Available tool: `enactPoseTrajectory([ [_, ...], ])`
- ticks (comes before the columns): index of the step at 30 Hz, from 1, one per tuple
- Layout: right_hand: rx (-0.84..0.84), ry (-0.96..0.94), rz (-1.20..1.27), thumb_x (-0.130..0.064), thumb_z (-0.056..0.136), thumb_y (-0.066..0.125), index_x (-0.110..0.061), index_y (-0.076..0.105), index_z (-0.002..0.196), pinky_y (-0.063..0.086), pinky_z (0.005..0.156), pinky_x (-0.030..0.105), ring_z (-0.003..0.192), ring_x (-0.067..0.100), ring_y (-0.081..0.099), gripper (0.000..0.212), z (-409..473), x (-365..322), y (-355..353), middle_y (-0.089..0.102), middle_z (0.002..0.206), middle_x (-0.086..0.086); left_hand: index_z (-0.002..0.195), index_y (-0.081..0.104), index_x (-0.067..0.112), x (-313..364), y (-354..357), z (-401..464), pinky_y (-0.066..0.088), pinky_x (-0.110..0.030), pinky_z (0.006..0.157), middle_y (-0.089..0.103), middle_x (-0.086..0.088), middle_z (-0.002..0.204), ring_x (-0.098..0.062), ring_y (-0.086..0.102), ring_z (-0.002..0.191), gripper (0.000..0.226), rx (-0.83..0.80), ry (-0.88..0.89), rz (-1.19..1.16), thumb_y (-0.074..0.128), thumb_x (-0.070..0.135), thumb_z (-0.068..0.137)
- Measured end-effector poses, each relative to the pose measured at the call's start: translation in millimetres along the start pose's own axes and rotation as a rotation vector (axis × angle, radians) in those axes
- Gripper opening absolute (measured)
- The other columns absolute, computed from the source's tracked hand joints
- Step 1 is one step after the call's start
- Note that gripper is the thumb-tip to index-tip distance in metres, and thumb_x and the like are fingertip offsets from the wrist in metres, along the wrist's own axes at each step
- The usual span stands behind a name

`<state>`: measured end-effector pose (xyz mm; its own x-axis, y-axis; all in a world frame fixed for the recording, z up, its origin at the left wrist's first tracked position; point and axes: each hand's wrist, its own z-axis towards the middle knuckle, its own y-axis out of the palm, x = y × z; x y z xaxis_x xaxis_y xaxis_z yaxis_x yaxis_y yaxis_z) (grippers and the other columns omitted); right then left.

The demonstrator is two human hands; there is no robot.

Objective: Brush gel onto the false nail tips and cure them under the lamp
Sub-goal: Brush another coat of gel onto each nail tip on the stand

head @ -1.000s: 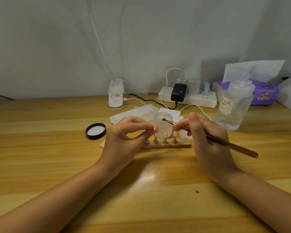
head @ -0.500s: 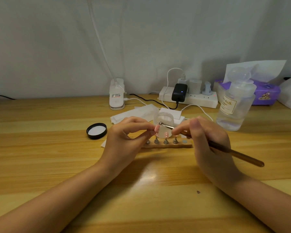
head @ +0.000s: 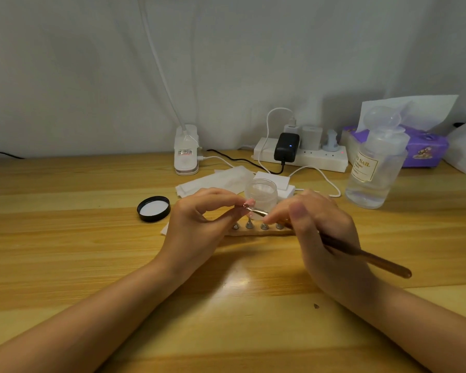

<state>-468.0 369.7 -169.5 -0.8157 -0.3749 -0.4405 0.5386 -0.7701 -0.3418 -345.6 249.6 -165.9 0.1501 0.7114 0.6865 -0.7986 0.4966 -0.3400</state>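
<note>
Black lid [head: 153, 208] sits left, on the table [head: 65, 238]. Left hand [head: 199, 227] raised over the wooden stand [head: 261, 232], wrist low, thumb and forefinger pinching a pink nail tip [head: 249, 203]. Gel jar [head: 261, 193] open just behind it. Right hand [head: 323, 232] grips the brush [head: 361, 255] pen-style, bristle end touching the tip, handle angled back right. Clear bottle [head: 371, 168] far right.
</note>
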Motion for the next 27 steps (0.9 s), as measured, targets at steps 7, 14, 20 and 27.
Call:
enactPoseTrajectory([
  [7, 0.114, 0.272, 0.161, -0.035, 0.091, 0.031, -0.019, 0.065, 0.072, 0.047, 0.074, 0.028, 0.075, 0.007, 0.062, 0.042, 2, 8, -5, 0.066, 0.072, -0.003, 0.089, 0.071, 0.021, -1, 1, 0, 0.049, -0.017, 0.072, 0.069, 0.012, 0.081, -0.005, 0.064, 0.078, 0.016, 0.018, 0.0, -0.019, 0.069, 0.016, 0.073],
  [14, 0.013, -0.003, -0.002, -0.031, 0.097, 0.032, -0.016, 0.066, 0.078, 0.045, 0.066, 0.047, 0.071, 0.015, 0.059, 0.042, 1, 4, 1, 0.061, 0.076, -0.012, 0.092, 0.069, 0.022, -3, 1, -1, 0.048, -0.014, 0.075, 0.069, 0.013, 0.085, -0.002, 0.065, 0.082, 0.022, 0.027, -0.006, -0.018, 0.068, 0.013, 0.072],
  [20, 0.112, 0.205, 0.114, -0.03, 0.093, 0.03, -0.024, 0.063, 0.071, 0.045, 0.073, 0.049, 0.072, 0.013, 0.061, 0.04, 0, 5, -8, 0.064, 0.068, -0.003, 0.093, 0.07, 0.023, -2, 1, -1, 0.047, -0.012, 0.074, 0.07, 0.017, 0.082, -0.001, 0.065, 0.083, 0.02, 0.013, -0.006, -0.045, 0.067, 0.019, 0.073],
  [27, 0.025, 0.102, 0.086, -0.028, 0.095, 0.033, -0.019, 0.065, 0.076, 0.046, 0.07, 0.05, 0.074, 0.013, 0.061, 0.038, 2, 1, 1, 0.064, 0.076, -0.013, 0.096, 0.069, 0.02, -5, 1, -1, 0.052, -0.023, 0.078, 0.07, 0.007, 0.09, -0.009, 0.065, 0.088, 0.023, 0.008, 0.006, -0.038, 0.066, 0.014, 0.074],
])
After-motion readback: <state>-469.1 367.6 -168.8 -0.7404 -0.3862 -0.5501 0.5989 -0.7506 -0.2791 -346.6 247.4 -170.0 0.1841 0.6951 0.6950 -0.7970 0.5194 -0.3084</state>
